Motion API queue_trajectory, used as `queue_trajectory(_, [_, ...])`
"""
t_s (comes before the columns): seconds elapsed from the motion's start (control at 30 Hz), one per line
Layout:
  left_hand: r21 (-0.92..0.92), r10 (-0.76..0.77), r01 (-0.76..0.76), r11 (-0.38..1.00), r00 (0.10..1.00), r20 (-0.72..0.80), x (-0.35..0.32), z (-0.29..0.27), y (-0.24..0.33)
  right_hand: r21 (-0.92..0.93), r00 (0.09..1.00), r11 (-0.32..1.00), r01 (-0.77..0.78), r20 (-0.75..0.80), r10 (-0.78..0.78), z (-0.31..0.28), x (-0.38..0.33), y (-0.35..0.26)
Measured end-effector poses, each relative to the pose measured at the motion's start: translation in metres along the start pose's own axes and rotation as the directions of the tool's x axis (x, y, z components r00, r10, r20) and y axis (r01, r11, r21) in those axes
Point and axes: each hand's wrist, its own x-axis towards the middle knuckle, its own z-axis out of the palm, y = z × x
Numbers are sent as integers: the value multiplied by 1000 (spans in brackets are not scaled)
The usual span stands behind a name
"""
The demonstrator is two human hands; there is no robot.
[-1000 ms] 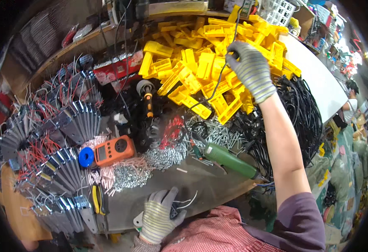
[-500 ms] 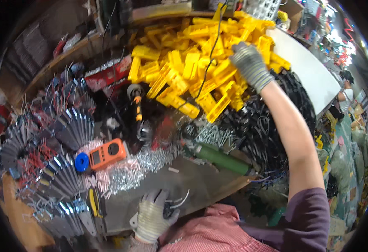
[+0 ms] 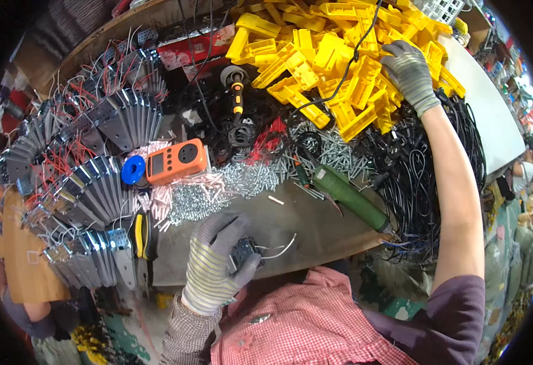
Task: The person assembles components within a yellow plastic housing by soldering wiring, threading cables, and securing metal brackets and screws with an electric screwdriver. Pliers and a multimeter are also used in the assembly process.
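My left hand (image 3: 214, 261), in a grey and striped knit glove, is closed around a small dark metal-cased part (image 3: 243, 250) near the table's front edge. White wires (image 3: 284, 246) stick out of the part to the right; the palm hides the rest of it. My right hand (image 3: 411, 76), gloved alike, reaches onto the right side of a heap of yellow plastic housings (image 3: 333, 55). Its fingers are stretched out and touch the pieces, with no housing lifted in them.
Metal brackets with wires (image 3: 99, 194) crowd the left. An orange meter (image 3: 177, 161), blue tape roll (image 3: 133, 170), yellow-handled pliers (image 3: 138, 234), loose screws (image 3: 196, 202) and a green electric screwdriver (image 3: 351, 198) lie mid-table. Black cables (image 3: 409, 164) are heaped below my right arm; one cord crosses the yellow heap.
The view has shifted, so the table sits higher and further right. My left hand still holds the dark part, now turned to show more. The right hand stays at the yellow heap.
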Motion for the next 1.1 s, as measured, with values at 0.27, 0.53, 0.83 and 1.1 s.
queue_trajectory(0.27, [-22, 8, -9, 1000, 999, -40, 12, 8, 4, 244, 993, 963, -113, 57, 102, 2, 11, -42])
queue_trajectory(0.53, [-33, 34, -36, 999, 998, -44, 17, 13, 0, 327, 951, 918, -224, -131, 279, 1, 10, -36])
queue_trajectory(0.83, [333, 275, -198, 922, 940, -201, 74, -2, 46, 881, 893, 280, -382, 274, 357, -175, -20, -130])
queue_trajectory(1.1, [38, 189, -185, 982, 962, -196, 61, 22, 21, 858, 963, 504, -100, 211, -167, -113, -70, -144])
